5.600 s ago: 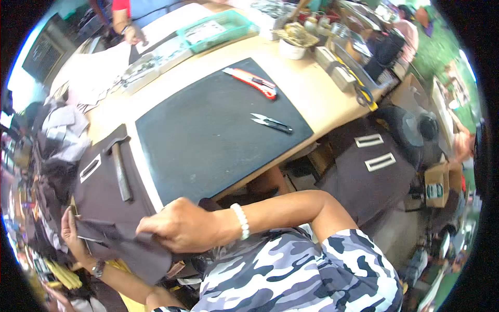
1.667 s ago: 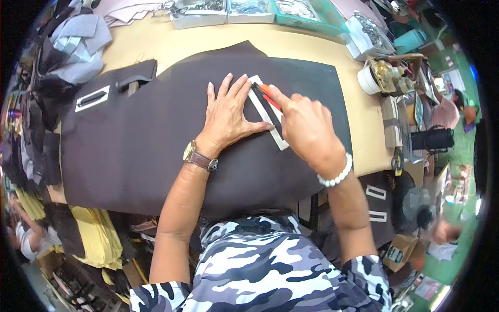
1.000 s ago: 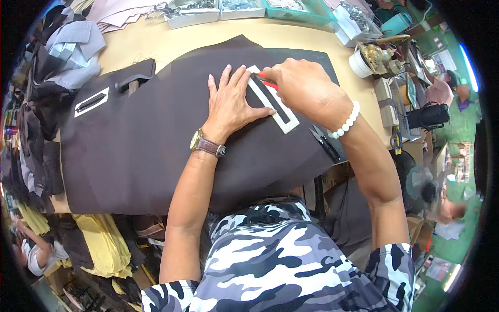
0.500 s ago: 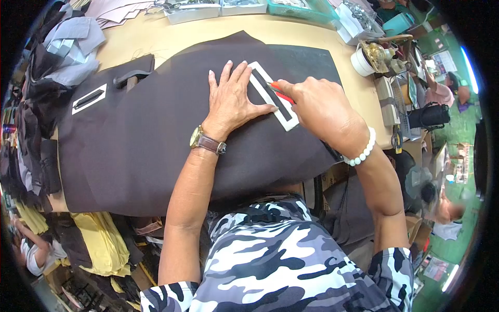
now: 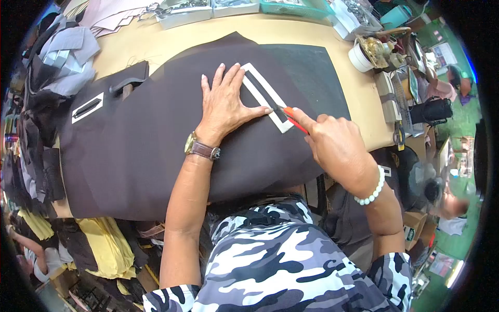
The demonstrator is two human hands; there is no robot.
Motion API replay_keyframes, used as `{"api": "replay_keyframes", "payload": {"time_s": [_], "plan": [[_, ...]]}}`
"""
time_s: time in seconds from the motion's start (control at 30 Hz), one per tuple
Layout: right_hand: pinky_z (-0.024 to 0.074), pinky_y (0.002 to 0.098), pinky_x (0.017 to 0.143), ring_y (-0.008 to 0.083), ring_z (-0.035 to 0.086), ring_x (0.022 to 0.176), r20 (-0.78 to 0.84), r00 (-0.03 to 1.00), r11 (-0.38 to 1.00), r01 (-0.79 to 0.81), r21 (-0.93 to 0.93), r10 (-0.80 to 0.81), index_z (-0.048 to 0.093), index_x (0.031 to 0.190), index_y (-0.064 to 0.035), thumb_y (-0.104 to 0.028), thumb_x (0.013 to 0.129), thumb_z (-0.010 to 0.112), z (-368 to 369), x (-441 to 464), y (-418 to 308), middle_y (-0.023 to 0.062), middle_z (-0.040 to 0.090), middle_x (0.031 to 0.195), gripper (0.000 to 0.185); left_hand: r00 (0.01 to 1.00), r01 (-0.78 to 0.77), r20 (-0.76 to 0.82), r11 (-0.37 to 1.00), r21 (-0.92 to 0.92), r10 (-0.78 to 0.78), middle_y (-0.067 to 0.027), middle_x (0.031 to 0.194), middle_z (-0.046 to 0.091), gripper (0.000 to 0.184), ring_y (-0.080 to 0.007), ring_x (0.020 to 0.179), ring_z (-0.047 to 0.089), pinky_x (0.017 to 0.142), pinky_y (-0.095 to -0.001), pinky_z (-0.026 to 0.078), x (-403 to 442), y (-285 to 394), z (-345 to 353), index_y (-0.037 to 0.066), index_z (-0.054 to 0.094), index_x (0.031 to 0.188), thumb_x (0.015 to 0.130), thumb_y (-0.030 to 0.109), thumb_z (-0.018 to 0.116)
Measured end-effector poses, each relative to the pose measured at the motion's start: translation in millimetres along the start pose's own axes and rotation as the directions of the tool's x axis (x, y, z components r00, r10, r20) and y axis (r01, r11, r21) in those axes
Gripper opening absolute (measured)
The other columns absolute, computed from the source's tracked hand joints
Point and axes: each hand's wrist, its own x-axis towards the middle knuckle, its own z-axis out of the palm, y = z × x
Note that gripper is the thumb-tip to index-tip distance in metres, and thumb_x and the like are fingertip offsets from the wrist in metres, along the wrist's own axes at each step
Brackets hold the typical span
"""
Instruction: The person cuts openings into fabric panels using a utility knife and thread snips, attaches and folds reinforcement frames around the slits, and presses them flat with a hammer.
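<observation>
Dark brown fabric (image 5: 156, 151) lies spread over the table and part of a black mat (image 5: 317, 78). A white rectangular frame (image 5: 254, 89) sits on it, with dark material inside its outline. My left hand (image 5: 223, 106) presses flat on the fabric, fingers spread, its fingertips and thumb at the frame's left side. My right hand (image 5: 335, 143) is closed around a red cutter (image 5: 294, 120), whose tip is inside the frame near its lower end. A second white frame (image 5: 87, 107) lies at the left on dark fabric, beside a partly covered hammer (image 5: 125, 87).
White trays (image 5: 184, 18) and a teal tray (image 5: 296, 9) of small parts line the table's (image 5: 364, 112) far edge. A white pot (image 5: 359, 58) and scissors (image 5: 399, 136) are at the right. Cloth is heaped at the left; a person's arm (image 5: 28, 242) shows lower left.
My right hand has moved the cutter from the frame's upper end down to its lower end. My left hand stays flat by the frame. Earlier, the mat was uncovered and the cutter lay on it.
</observation>
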Motion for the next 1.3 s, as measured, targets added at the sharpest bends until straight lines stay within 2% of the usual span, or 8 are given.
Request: {"api": "replay_keyframes", "payload": {"time_s": [0.37, 0.47, 0.53, 0.67, 0.83, 1.0, 1.17, 1.3], "plan": [[0.0533, 0.0390, 0.063, 0.0285, 0.067, 0.070, 0.091, 0.990, 0.977, -0.124, 0.172, 0.109, 0.053, 0.127, -0.0073, -0.014, 0.081, 0.062, 4.1, -20.0, 10.6, 0.0149, 0.066, 0.082, 0.047, 0.998, 0.023, 0.059, 0.999, -0.022, -0.022, -0.0166, 0.144, 0.036, 0.104, -0.0346, 0.138, 0.024, 0.109, -0.0593, 0.014, 4.2, 2.6, -12.2, 0.004, 0.039, 0.138, 0.060, 0.064, 0.073], [0.0498, 0.0349, 0.057, 0.0251, 0.064, 0.061, -0.187, 0.981, 0.906, 0.126, 0.405, -0.053, 0.048, 0.134, -0.0096, -0.012, 0.078, 0.068, 38.2, -26.9, 53.9, 0.0150, 0.065, 0.075, 0.059, 0.997, 0.078, 0.024, 0.994, -0.083, -0.076, -0.0223, 0.146, 0.031, 0.102, -0.0381, 0.137, 0.024, 0.109, -0.0575, 0.018, 7.9, -5.5, -28.4, 0.003, 0.033, 0.141, 0.066, 0.063, 0.070], [0.0496, 0.0382, 0.069, 0.0301, 0.065, 0.073, -0.089, 0.982, 0.741, -0.067, 0.669, 0.169, 0.053, 0.127, -0.0049, -0.017, 0.078, 0.068, 26.6, -25.7, 68.5, 0.0191, 0.066, 0.090, 0.052, 0.988, 0.153, -0.007, 0.988, -0.015, -0.153, -0.0203, 0.146, 0.031, 0.096, -0.0363, 0.138, 0.024, 0.109, -0.0580, 0.017, 8.5, -18.7, -44.4, 0.004, 0.033, 0.141, 0.072, 0.061, 0.067], [0.0492, 0.0374, 0.073, 0.0334, 0.065, 0.081, -0.093, 0.860, 0.597, -0.267, 0.756, 0.502, 0.059, 0.111, 0.0011, -0.023, 0.079, 0.068, 48.0, 6.5, 87.8, 0.0225, 0.065, 0.093, 0.040, 0.927, 0.373, -0.005, 0.919, 0.130, -0.375, -0.0191, 0.147, 0.030, 0.086, -0.0346, 0.138, 0.023, 0.108, -0.0602, 0.018, 8.0, -50.9, -80.5, 0.003, 0.033, 0.141, 0.080, 0.058, 0.060], [0.0441, 0.0405, 0.085, 0.0338, 0.057, 0.095, -0.443, 0.756, 0.770, -0.125, 0.625, 0.482, 0.061, 0.100, -0.0012, -0.028, 0.080, 0.067, 116.3, 56.9, 102.1, 0.0161, 0.060, 0.101, 0.035, 0.853, 0.518, -0.126, 0.798, 0.307, -0.506, -0.0177, 0.140, 0.041, 0.070, -0.0352, 0.132, 0.035, 0.105, -0.0606, 0.023, -13.0, -105.0, -68.1, 0.004, 0.042, 0.135, 0.086, 0.053, 0.055], [0.0444, 0.0416, 0.081, 0.0316, 0.056, 0.089, -0.772, 0.577, 0.956, -0.259, 0.135, 0.266, 0.061, 0.106, -0.0022, -0.030, 0.079, 0.069, 101.2, 55.0, 90.7, 0.0136, 0.058, 0.096, 0.040, 0.890, 0.448, -0.174, 0.878, 0.170, -0.421, -0.0127, 0.109, 0.061, 0.035, -0.0319, 0.106, 0.055, 0.097, -0.0552, 0.035, -16.0, -109.4, -66.7, 0.006, 0.060, 0.108, 0.089, 0.035, 0.058], [0.0454, 0.0397, 0.072, 0.0294, 0.058, 0.081, -0.189, 0.898, 0.757, -0.205, 0.621, 0.398, 0.059, 0.111, -0.0026, -0.022, 0.075, 0.072, 67.0, -14.6, 53.7, 0.0115, 0.059, 0.085, 0.042, 0.829, 0.435, -0.422, 0.897, 0.073, -0.368, -0.0111, 0.096, 0.064, 0.026, -0.0295, 0.094, 0.059, 0.087, -0.0484, 0.040, -12.2, -103.6, -56.7, 0.004, 0.065, 0.091, 0.086, 0.029, 0.062], [0.0462, 0.0382, 0.068, 0.0289, 0.058, 0.073, -0.045, 0.924, 0.616, -0.217, 0.757, 0.381, 0.059, 0.103, 0.0001, -0.007, 0.072, 0.071, 79.3, -39.3, 37.7, 0.0120, 0.058, 0.076, 0.034, 0.845, 0.456, -0.359, 0.884, 0.097, -0.397, -0.0144, 0.095, 0.064, 0.028, -0.0308, 0.090, 0.060, 0.081, -0.0419, 0.044, -15.6, -94.7, -55.6, 0.003, 0.064, 0.098, 0.086, 0.028, 0.063]]}}
